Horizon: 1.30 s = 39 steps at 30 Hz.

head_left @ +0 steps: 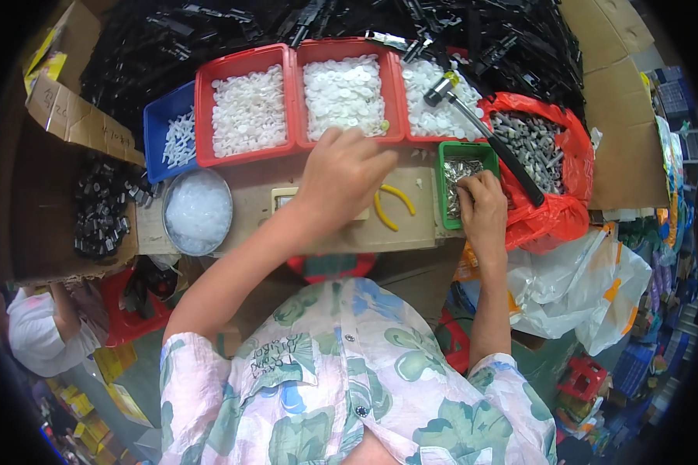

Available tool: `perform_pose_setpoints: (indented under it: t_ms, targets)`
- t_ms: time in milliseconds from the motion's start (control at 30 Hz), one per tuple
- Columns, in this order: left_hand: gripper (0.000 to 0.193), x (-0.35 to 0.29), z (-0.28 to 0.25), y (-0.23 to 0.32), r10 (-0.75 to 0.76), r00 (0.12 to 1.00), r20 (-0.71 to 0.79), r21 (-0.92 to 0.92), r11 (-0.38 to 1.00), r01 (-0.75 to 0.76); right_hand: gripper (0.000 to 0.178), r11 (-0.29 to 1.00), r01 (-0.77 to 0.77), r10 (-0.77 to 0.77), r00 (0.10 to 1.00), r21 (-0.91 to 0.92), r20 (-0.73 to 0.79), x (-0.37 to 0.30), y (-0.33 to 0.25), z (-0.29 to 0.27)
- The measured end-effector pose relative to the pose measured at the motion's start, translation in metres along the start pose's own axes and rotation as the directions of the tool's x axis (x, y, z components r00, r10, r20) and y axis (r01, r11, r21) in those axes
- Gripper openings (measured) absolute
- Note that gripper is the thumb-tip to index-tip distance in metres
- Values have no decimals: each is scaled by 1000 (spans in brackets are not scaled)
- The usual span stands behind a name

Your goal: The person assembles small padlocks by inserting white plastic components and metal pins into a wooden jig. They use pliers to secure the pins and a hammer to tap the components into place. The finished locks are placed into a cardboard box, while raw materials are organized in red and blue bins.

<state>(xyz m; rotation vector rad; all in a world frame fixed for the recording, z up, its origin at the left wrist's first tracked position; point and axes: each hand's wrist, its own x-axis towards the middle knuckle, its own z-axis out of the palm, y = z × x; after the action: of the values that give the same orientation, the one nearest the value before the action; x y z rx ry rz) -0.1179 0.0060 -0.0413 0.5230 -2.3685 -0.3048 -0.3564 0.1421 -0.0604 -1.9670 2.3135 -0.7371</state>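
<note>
My left hand (340, 177) is held over the bench, just in front of the middle red bin (293, 108) of small white plastic discs (345, 91). Its fingers are curled in, and whatever they may hold is hidden. Below it lie yellow-handled pliers (396, 203) and a pale, partly covered block (281, 198). At the front of a green bin (450, 147), my right hand (485, 205) has its fingertips pinched down among small shiny metal pins (461, 167). I cannot make out what is between them.
A hammer (492, 139) rests slantwise across the bins and a red bag (574, 209) of grey parts. On the left are a blue bin (153, 136), a round bowl (197, 211) and a carton of black parts (101, 205). Black plastic pieces (186, 46) pile up behind.
</note>
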Motion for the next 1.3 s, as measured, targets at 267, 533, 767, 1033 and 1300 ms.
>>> perform_pose_setpoints:
  t_ms: [267, 533, 767, 1033, 1300]
  targets:
    - [11, 68, 58, -19, -38, 999, 33, -29, 999, 39, 10, 997, -48, 51, 997, 57, -60, 3, -1, 0]
    - [12, 77, 73, -14, -125, 992, 24, -77, 989, 126, 10, 999, -5, 7, 998, 38, -56, 10, -1, 3]
    - [9, 78, 74, -23, -222, 975, 19, -259, 941, 219, 5, 965, -95, 123, 987, 244, -99, 9, -3, -5]
    - [11, 53, 40, 6, -510, 750, 422, -685, 363, 632, 10, 899, 54, 92, 946, 434, -309, 23, -47, -21]
    - [13, 37, 22, 22, -531, 743, 408, -760, 253, 599, 11, 911, 118, 14, 948, 394, -318, 28, -66, -14]
